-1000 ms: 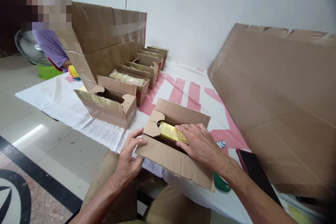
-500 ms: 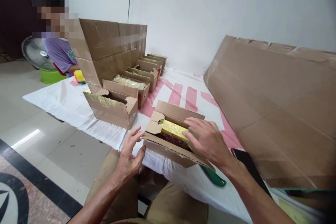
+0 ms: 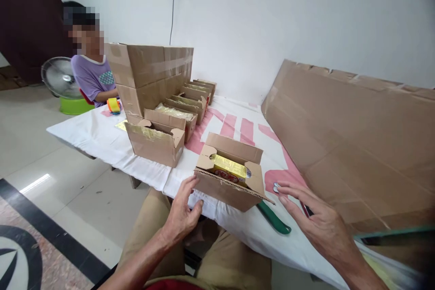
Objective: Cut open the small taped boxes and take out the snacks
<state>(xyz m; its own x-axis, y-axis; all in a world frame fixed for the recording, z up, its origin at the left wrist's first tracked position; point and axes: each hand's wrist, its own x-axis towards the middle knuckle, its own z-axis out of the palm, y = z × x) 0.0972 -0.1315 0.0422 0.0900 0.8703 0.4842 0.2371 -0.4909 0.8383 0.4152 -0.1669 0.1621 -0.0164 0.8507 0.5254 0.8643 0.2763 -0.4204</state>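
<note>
In front of me an open cardboard box stands near the table's front edge with its flaps raised. Inside it lies a yellow carton with red lettering. My left hand is beside the box's front left corner, thumb and fingers apart, holding nothing; whether a fingertip touches the cardboard is unclear. To the right of the box, my right hand hovers over the cloth with fingers stretched out and empty. Close to its fingertips is a small white item I cannot identify. A green handle sticks out from beside the box.
More open boxes stand in a row to the left, before stacked closed cartons. A large cardboard sheet leans at the right. A person sits beyond the stack, near a fan and a yellow-orange tape roll.
My right hand has left the yellow carton in the box and moved right, over the cloth. My left hand stays by the box's left corner. The view has shifted slightly.
</note>
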